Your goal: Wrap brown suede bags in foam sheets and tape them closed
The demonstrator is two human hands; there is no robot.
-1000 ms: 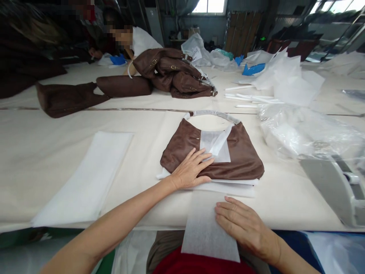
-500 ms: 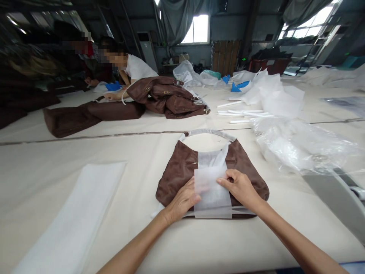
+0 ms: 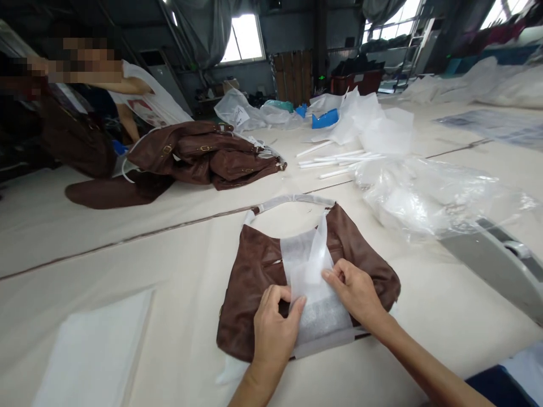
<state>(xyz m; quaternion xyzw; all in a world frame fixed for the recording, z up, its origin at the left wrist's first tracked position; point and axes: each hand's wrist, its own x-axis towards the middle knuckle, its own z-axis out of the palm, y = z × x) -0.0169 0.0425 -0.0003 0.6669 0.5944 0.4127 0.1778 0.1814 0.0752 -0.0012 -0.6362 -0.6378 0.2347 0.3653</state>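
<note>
Left hand (image 3: pixel 274 328): thumb and curled fingertips pinch the paper (image 3: pixel 322 322) at its left edge.
Right hand (image 3: pixel 356 288): thumb and forefinger pinch its right edge, nearer the bag's handle (image 3: pixel 292 199) than the left hand.
Paper: right under the fingers, on the bag (image 3: pixel 250 294), long axis running from handle side to near edge.
Bag: beneath, long axis left to right.

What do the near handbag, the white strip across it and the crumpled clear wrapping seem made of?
Near handbag: leather or imitation leather, with a low sheen and soft creases. White strip: thin paper or nonwoven fabric, matte and faintly translucent. Clear wrapping: likely plastic film, glossy and transparent, with bright wrinkles.
</note>
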